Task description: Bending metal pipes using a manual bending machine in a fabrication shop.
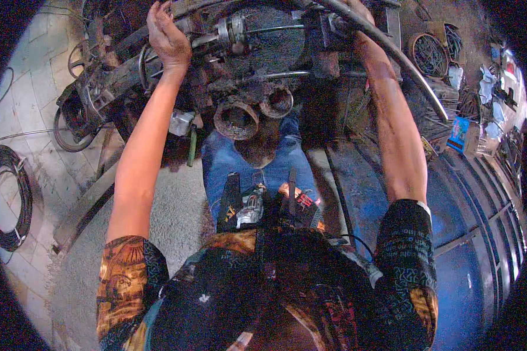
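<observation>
A greasy, dark metal machine [275, 50] with bars, rods and a round collar [232, 29] stretches across the top of the head view. My left hand [168, 40] is raised over its left part, beside a shiny shaft [205, 40]. The left fingers are loosely bent and apart, and I see nothing held in them. At the top edge, my right hand [360, 10] reaches in by a bent metal pipe [392, 50]. That pipe crosses over the right wrist, and the right fingers are hidden. Two rusty round openings [236, 120] face me below the machine.
A coil of black cable [9, 199] lies on the pale tiled floor at left. To the right are blue metal panels [457, 275], a round basket of wire or rods [428, 54] and a blue packet [458, 134]. A green-handled item [192, 146] hangs below the machine.
</observation>
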`<control>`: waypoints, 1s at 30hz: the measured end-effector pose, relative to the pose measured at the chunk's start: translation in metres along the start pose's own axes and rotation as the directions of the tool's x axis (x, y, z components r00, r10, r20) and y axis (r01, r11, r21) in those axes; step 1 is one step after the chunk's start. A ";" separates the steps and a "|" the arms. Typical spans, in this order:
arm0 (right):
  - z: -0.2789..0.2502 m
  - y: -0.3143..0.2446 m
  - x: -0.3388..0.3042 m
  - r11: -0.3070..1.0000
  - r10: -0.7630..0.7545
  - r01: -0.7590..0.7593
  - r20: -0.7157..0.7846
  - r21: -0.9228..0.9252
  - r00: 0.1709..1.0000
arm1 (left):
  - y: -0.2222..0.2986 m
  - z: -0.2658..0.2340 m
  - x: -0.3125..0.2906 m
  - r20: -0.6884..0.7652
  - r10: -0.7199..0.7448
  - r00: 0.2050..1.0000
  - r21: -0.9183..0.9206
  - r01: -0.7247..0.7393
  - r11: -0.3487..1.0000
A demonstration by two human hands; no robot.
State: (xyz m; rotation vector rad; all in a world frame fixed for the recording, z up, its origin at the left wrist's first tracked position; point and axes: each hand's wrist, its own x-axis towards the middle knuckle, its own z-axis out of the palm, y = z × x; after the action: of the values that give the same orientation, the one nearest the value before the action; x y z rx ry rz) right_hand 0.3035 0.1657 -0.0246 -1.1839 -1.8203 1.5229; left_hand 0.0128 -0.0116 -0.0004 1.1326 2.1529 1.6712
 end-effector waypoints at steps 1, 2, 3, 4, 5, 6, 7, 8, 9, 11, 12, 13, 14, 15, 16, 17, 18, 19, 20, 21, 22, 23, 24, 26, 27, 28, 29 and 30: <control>-0.008 0.001 -0.003 0.999 -0.033 0.033 -0.020 -0.036 0.999 | 0.000 0.009 -0.001 0.008 -0.008 1.000 -0.022 0.008 1.000; 0.009 0.003 0.004 0.999 -0.048 0.048 -0.004 0.001 0.999 | -0.002 -0.009 0.003 0.001 -0.011 1.000 -0.006 0.011 1.000; 0.001 0.013 0.007 1.000 -0.021 0.021 -0.021 0.013 1.000 | -0.002 -0.001 0.004 0.013 -0.030 0.999 -0.044 0.031 0.999; -0.010 0.022 0.009 1.000 0.007 -0.006 -0.039 0.025 0.999 | -0.001 0.007 0.005 0.021 -0.030 0.999 -0.062 0.031 0.998; 0.001 0.014 0.008 0.999 0.007 -0.006 -0.026 0.039 1.000 | -0.004 -0.001 0.005 0.011 -0.030 0.999 -0.032 0.031 0.999; 0.017 -0.008 0.007 0.988 0.134 -0.135 0.020 0.081 0.991 | -0.008 -0.015 0.004 -0.007 -0.031 0.999 0.005 0.031 1.000; 0.025 -0.022 0.006 0.959 0.257 -0.262 0.060 0.106 0.965 | -0.008 -0.024 0.004 -0.017 -0.032 0.999 0.016 0.032 0.999; 0.022 -0.019 0.005 0.960 0.257 -0.261 0.053 0.103 0.965 | -0.006 -0.022 0.004 -0.008 -0.011 1.000 0.027 0.011 1.000; 0.023 -0.016 0.004 0.986 0.140 -0.143 0.035 0.086 0.990 | -0.004 -0.021 0.005 0.000 0.011 1.000 0.041 -0.011 0.999; 0.019 -0.007 0.004 0.998 0.022 -0.022 0.014 0.057 1.000 | -0.003 -0.016 0.006 -0.005 0.007 1.000 0.009 -0.007 1.000; 0.015 -0.004 0.003 0.993 -0.023 0.024 -0.009 0.116 1.000 | -0.004 -0.012 0.005 -0.011 0.000 1.000 -0.022 0.000 1.000; 0.011 -0.004 0.003 0.982 -0.066 0.071 -0.034 0.172 0.997 | -0.005 -0.009 0.004 -0.010 -0.003 1.000 -0.035 0.003 0.999; 0.012 -0.006 0.001 0.981 -0.067 0.072 -0.033 0.180 0.997 | -0.003 -0.010 0.005 -0.001 -0.012 1.000 -0.015 0.012 1.000; 0.011 -0.010 -0.002 0.972 0.055 -0.055 0.005 0.228 0.998 | -0.001 -0.010 0.006 0.009 -0.021 1.000 0.003 0.021 1.000; 0.010 -0.014 -0.004 0.946 0.175 -0.181 0.048 0.268 0.983 | 0.001 -0.008 0.007 0.012 -0.019 1.000 0.006 0.019 1.000; 0.010 -0.018 -0.005 0.946 0.176 -0.183 0.051 0.267 0.983 | 0.000 -0.009 0.006 0.010 -0.024 1.000 0.002 0.024 1.000; 0.009 -0.022 -0.005 0.887 0.303 -0.313 0.082 0.339 0.949 | 0.000 -0.010 0.005 0.010 -0.030 1.000 -0.004 0.030 1.000; 0.009 -0.025 -0.007 0.806 0.422 -0.433 0.121 0.404 0.898 | -0.001 -0.010 0.004 0.011 -0.033 0.999 -0.006 0.033 0.999; 0.050 -0.031 -0.003 0.838 0.344 -0.373 0.145 0.398 0.928 | -0.007 -0.050 0.006 -0.029 -0.027 0.999 0.086 0.030 0.996; 0.027 -0.016 -0.001 0.852 0.355 -0.366 0.099 0.374 0.930 | -0.005 -0.029 0.008 -0.022 -0.042 0.999 0.038 0.043 0.998; 0.005 -0.004 0.001 0.935 0.175 -0.177 0.035 0.306 0.984 | -0.003 -0.007 0.008 -0.004 -0.049 0.999 -0.012 0.049 0.999; 0.014 0.001 0.004 0.961 -0.027 0.016 0.036 0.278 0.999 | -0.003 -0.015 0.008 -0.011 -0.054 0.998 -0.006 0.054 0.999; 0.022 0.005 0.005 0.955 -0.031 0.016 0.047 0.297 0.998 | -0.002 -0.022 0.008 -0.018 -0.060 0.998 0.001 0.060 0.998; 0.024 0.006 0.006 0.909 0.061 -0.107 0.127 0.402 0.990 | -0.002 -0.025 0.008 -0.023 -0.052 0.998 0.016 0.052 0.999; 0.019 0.005 0.006 0.914 0.064 -0.107 0.120 0.392 0.991 | -0.002 -0.021 0.008 -0.023 -0.049 0.999 0.009 0.049 0.999; 0.014 0.002 0.004 0.967 0.056 -0.073 0.076 0.246 0.996 | -0.002 -0.016 0.007 -0.022 -0.053 0.998 -0.003 0.053 0.999; 0.015 -0.001 0.004 0.994 0.037 -0.040 0.039 0.104 0.999 | -0.001 -0.016 0.007 -0.017 -0.039 0.999 -0.004 0.039 0.999; 0.013 0.003 0.005 0.994 0.035 -0.039 0.038 0.103 0.999 | 0.000 -0.015 0.007 -0.013 -0.026 1.000 -0.006 0.026 1.000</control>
State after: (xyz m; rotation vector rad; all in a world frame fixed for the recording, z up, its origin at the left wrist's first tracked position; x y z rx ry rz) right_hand 0.2914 0.1629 -0.0314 -1.1536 -1.7283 1.6494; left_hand -0.0006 -0.0178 0.0065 1.0899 2.1600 1.6773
